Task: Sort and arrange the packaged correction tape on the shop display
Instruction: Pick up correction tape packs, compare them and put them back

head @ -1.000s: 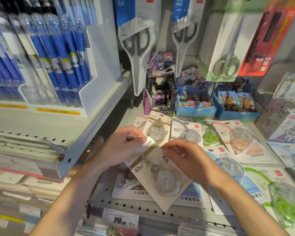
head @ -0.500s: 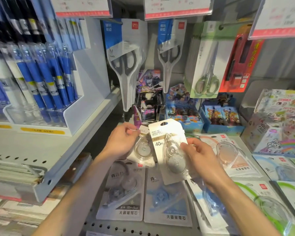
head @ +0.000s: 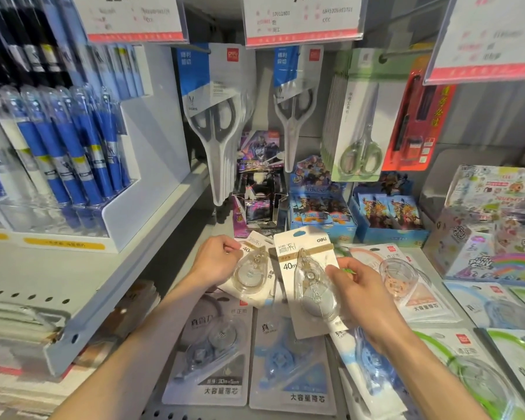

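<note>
The right hand pinched a white-carded correction tape pack with a clear teardrop blister, tilted above the grey perforated shop shelf. The left hand gripped a second, similar pack just beside it. Blue-cored refill packs lay flat below — packaged scissors hung behind, under white price tags.

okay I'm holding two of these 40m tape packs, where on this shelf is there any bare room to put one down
Little bare room. The clearest strip of grey shelf runs between the white pen display and the purple card box, behind your left hand. Everything ahead of your right hand is crowded: correction tape packs overlap edge to edge, card boxes behind.
</note>
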Available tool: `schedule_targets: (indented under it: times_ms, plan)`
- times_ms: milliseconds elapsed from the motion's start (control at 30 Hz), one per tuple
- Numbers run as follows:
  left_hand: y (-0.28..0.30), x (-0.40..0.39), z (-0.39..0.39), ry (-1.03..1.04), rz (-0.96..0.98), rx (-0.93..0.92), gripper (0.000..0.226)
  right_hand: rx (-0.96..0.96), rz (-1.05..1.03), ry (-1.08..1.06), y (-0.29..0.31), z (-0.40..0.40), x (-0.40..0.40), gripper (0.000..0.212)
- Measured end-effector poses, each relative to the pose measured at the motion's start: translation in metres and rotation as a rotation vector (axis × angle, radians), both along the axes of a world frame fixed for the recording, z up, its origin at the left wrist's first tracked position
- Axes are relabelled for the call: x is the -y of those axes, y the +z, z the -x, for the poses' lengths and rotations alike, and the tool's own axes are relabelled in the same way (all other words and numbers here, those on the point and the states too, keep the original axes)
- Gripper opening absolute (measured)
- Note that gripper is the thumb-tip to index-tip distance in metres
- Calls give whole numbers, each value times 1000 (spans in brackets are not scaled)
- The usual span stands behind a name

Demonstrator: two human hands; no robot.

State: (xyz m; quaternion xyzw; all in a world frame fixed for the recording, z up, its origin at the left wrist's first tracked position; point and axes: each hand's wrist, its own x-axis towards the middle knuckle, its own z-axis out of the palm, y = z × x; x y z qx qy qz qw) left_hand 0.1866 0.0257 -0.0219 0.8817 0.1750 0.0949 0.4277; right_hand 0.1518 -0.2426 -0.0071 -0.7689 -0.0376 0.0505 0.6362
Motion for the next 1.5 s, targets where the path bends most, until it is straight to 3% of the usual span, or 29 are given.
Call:
schedule_targets:
  times_ms: [400,533,700,800,933,1033,1167,1333,1500]
  plan:
    - [29,3,27,26,161,137,15,-24,-51,-7,7,3,-4,17]
    - [38,6,41,67,423,207,19,-141,-248,-27,11,5,-13,18]
    - [40,20,51,10,680,123,27,-322,-547,67,24,12,-26,35]
    - [41,31,59,15,773,125,27,-270,-550,93,25,20,-28,58]
    - [49,40,75,-92,872,147,34,-191,-536,40,19,26,-19,64]
    - [51,50,85,-249,860,151,47,-115,-454,2,18,34,-4,73]
    - [52,74,92,-306,796,222,49,11,-281,-70,23,49,25,76]
    - [61,116,103,-415,734,306,51,135,-233,-96,36,71,79,44]
    - [78,174,118,-456,649,397,50,263,-233,-139,44,85,150,49]
